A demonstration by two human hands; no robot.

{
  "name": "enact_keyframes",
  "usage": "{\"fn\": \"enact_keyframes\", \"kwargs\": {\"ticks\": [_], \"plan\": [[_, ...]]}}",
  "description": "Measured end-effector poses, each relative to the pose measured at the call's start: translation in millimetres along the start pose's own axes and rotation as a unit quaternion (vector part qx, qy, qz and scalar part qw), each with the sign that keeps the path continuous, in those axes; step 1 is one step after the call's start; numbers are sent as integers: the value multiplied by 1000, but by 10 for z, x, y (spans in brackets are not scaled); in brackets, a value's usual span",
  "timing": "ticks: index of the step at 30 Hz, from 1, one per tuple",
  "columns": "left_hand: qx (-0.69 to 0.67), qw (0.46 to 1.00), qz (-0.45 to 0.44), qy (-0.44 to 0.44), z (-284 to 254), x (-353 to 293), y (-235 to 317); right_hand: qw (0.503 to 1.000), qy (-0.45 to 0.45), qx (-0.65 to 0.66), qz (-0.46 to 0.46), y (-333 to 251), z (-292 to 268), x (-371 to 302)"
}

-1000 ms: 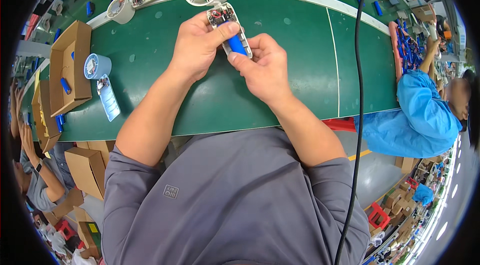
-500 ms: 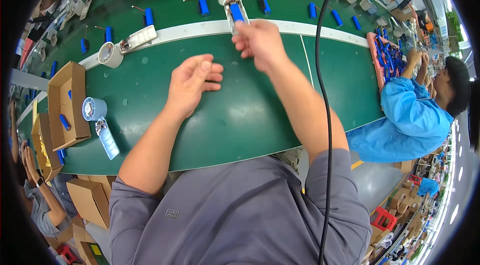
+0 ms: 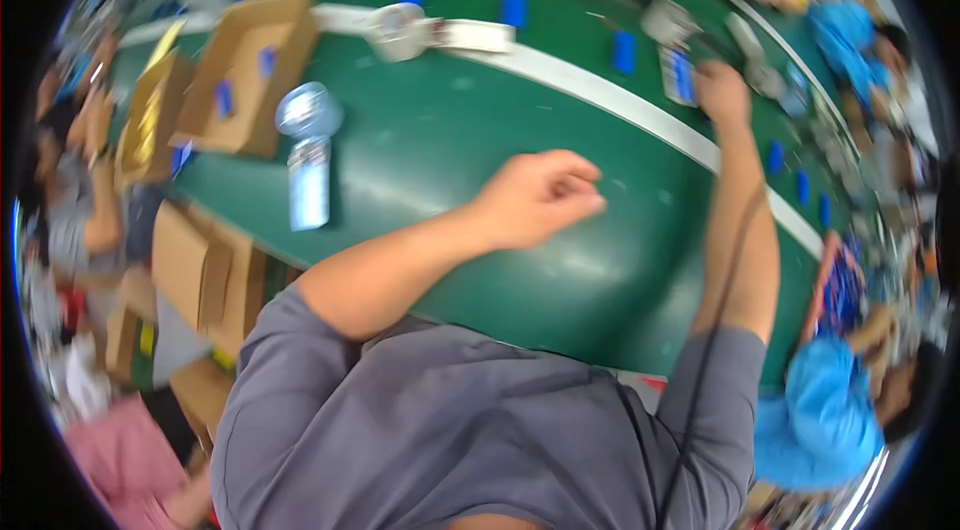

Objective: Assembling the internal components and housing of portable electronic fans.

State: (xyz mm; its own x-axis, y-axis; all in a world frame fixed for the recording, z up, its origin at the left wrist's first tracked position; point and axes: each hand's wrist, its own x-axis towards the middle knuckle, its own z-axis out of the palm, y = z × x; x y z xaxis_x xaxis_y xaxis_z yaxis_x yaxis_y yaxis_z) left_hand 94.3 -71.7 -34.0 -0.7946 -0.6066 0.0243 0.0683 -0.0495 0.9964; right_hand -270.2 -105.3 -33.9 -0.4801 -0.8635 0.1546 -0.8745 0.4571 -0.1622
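My right hand [image 3: 722,92] reaches out at the far right, its curled fingers beside the handle of a white device with a round head [image 3: 670,23]. A blue cylindrical battery [image 3: 684,78] lies in that open handle. Motion blur hides whether the fingertips touch it. Over the middle of the green work surface [image 3: 450,150], my left hand [image 3: 545,198] hovers, thumb and forefinger apart, the other fingers curled, with nothing in it. Another white device [image 3: 400,33] rests on the pale rail, and a light blue one [image 3: 309,110] lies at the left.
Blue batteries [image 3: 513,8] are spaced out beyond the white rail [image 3: 590,80]. An open cardboard box [image 3: 290,60] with blue batteries stands at the left. A black cable [image 3: 735,240] hangs across my right arm. A co-worker in blue [image 3: 830,400] sits at the right.
The whole view has swung left, so the scene sits further right and is blurred. My right hand stays beside the white device; my left hand's fingers have curled more.
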Motion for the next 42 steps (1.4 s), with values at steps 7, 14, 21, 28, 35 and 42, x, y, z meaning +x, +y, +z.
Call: {"fn": "enact_keyframes", "kwargs": {"ticks": [7, 14, 21, 28, 35, 42], "plan": [[471, 788, 145, 370, -951, -831, 547, 928, 132, 342, 69, 414, 54, -120], [570, 680, -145, 438, -1470, -1394, 194, 783, 68, 612, 81, -199, -382, -995], [150, 924, -117, 330, -1341, -964, 366, 775, -45, 630, 23, -1255, -531, -1913], [-129, 980, -36, 146, -313, -385, 542, 757, -86, 648, -9, -1775, -505, -2189], [-176, 982, 12, 67, -1, -170, 390, 720, -64, 691, -3, -1690, -455, -2314], [-143, 986, -41, 73, 16, -137, 295, 867, 142, 469, -90, -1699, -358, -2370]]}}
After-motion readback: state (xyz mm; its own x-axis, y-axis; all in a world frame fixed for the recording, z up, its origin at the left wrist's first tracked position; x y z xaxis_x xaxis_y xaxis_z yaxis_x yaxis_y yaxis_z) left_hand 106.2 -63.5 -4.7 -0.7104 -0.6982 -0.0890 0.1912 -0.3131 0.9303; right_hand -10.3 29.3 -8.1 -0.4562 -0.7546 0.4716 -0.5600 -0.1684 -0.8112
